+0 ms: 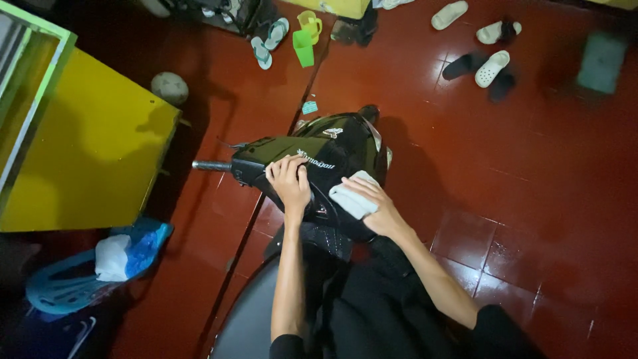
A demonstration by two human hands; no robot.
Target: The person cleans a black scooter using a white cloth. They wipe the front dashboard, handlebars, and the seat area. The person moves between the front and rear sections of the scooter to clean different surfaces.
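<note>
On glossy red floor tiles point(531, 199), the right hand point(379, 209) is gripping a folded white cloth point(352, 197) against a black scooter front point(332, 149), the left hand point(290, 181) lying open on it

right: bare red floor point(531, 199) open | left: yellow cabinet point(86, 153) blocks

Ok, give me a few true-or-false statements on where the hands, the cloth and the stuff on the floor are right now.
1. The right hand presses a white cloth on the black scooter. True.
2. The left hand is lifted clear of the scooter. False: it rests flat on the black panel near the handlebar.
3. A green cup stands on the red floor beyond the scooter. True.
4. The yellow cabinet is on the person's right. False: it is on their left.
5. Sandals lie on the floor at the upper right. True.
</note>
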